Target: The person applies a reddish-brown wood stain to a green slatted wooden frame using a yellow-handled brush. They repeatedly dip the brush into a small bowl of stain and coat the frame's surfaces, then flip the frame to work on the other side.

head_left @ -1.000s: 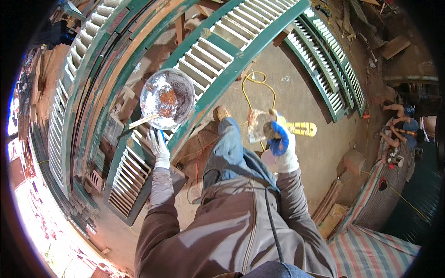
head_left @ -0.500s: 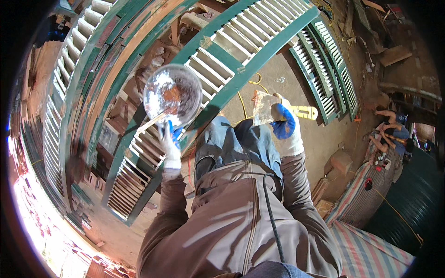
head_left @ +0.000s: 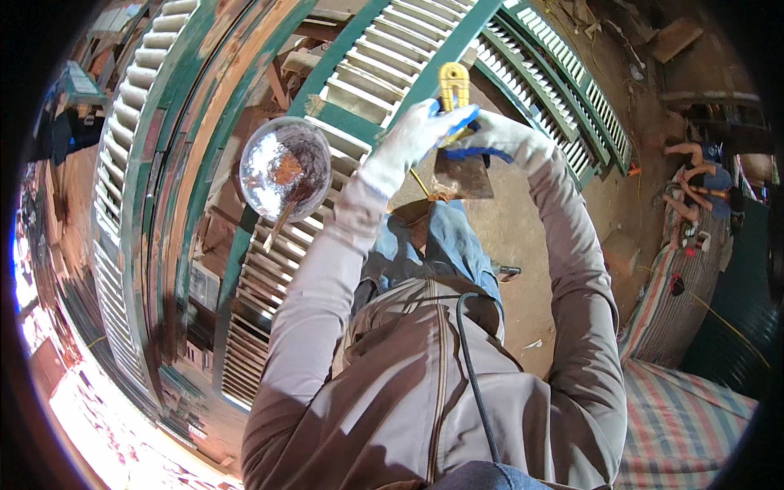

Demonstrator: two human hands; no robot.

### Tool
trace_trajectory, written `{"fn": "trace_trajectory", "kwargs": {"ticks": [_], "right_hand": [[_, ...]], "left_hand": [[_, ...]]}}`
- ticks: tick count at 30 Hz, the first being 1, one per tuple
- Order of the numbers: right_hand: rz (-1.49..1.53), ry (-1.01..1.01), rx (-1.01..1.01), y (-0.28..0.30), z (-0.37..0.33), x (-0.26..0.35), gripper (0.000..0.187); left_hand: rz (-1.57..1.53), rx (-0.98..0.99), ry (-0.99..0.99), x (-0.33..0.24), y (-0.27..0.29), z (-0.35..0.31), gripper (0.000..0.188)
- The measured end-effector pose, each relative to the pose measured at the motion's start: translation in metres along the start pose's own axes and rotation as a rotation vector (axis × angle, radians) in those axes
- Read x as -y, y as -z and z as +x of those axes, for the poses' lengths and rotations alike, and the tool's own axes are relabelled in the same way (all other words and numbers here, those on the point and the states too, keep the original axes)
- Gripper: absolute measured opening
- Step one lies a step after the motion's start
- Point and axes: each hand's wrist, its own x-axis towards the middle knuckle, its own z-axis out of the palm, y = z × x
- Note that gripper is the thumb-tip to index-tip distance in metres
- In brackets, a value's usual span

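A wide-bladed putty knife (head_left: 465, 177) is held upright in front of me, its yellow handle up and its stained blade down. My left hand (head_left: 415, 140), in a white and blue glove, has its fingers closed at the handle. My right hand (head_left: 508, 140), gloved alike, grips the tool from the other side, just above the blade; its fingertips are partly hidden. To the left, a round bowl (head_left: 317, 196) with white and reddish-brown material and a stick in it rests on a green louvred shutter (head_left: 343, 120).
More green shutters (head_left: 563, 86) stand at the right, and a stack of green-framed panels (head_left: 167, 171) at the left. A striped sheet (head_left: 682, 416) covers the lower right. Another person (head_left: 694, 184) is partly visible at the far right.
My left hand has left the bowl, which now sits on the shutter, and has joined my right hand at the putty knife. The knife has turned from sideways to blade down.
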Motion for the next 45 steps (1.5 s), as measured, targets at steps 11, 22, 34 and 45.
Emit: {"fn": "trace_trajectory", "kwargs": {"ticks": [11,22,34,45], "right_hand": [[-0.519,0.268,-1.008,-0.042,-0.101,-0.039,0.049],[-0.161,0.138,-0.57,-0.09,-0.091,-0.051,0.057],[0.517,0.033,-0.486,-0.117,-0.091,-0.067,0.046],[1.78,0.168,-0.325,-0.154,-0.01,-0.123,0.05]], "left_hand": [[-1.159,-0.089,0.198,0.065,-0.017,0.081,0.022],[-1.199,-0.193,0.421,0.091,-0.022,0.087,0.024],[-1.217,-0.479,0.45,0.098,0.002,0.1,0.029],[-1.038,-0.826,0.096,0.146,0.157,0.123,0.024]]}}
